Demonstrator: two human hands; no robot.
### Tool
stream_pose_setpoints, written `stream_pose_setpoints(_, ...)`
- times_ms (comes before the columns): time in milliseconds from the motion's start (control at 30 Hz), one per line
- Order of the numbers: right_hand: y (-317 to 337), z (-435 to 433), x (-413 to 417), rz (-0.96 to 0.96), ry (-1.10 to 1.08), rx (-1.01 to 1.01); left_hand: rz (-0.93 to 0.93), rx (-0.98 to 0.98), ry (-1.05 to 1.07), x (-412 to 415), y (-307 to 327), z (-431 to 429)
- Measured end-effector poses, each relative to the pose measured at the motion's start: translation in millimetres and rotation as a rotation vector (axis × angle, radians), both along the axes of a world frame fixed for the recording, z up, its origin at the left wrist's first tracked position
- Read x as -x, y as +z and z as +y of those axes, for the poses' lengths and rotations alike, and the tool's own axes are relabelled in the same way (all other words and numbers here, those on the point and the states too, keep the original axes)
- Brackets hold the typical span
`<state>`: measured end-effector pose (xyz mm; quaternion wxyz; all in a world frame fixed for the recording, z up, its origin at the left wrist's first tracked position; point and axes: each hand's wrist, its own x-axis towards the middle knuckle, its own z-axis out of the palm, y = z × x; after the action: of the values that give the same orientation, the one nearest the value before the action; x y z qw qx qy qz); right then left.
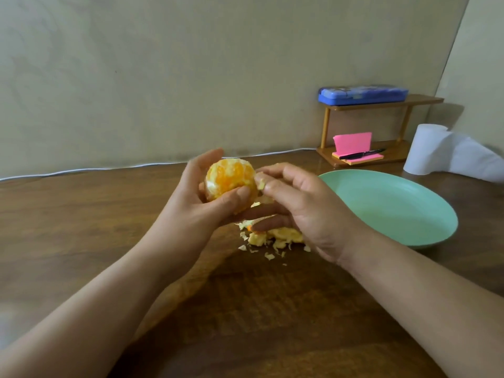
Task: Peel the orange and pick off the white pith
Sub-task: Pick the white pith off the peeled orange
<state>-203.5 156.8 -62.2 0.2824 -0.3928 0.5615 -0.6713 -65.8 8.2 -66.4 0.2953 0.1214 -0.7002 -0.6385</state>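
Note:
A peeled orange (229, 178) with bare segments and patches of white pith is held above the wooden table. My left hand (191, 205) grips it from the left and below, thumb across its front. My right hand (297, 203) is at the orange's right side, its thumb and forefinger pinching a small piece of pith (260, 184). A heap of peel and pith scraps (270, 238) lies on the table just under both hands, partly hidden by my right hand.
A pale green plate (395, 211) sits to the right of my hands. Behind it stand a white paper roll (428, 148) and a small wooden shelf (381, 105) with a blue case, pink sticky notes and a pen. A white cable (109, 168) runs along the wall.

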Motion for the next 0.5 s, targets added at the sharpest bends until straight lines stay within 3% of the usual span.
stream_pose_setpoints(100,7,11,9,0.555,-0.227,-0.019,-0.042,0.068,-0.011,-1,0,-10)
stream_pose_setpoints(167,11,16,13,0.785,-0.265,-0.025,-0.089,0.164,-0.033,-4,1,-12)
stream_pose_setpoints(300,14,19,15,0.984,-0.262,-0.081,-0.165,0.382,-0.022,-10,7,-12)
stream_pose_setpoints(500,20,20,16,1.235,-0.281,-0.163,-0.201,0.496,-0.011,-11,8,-11)
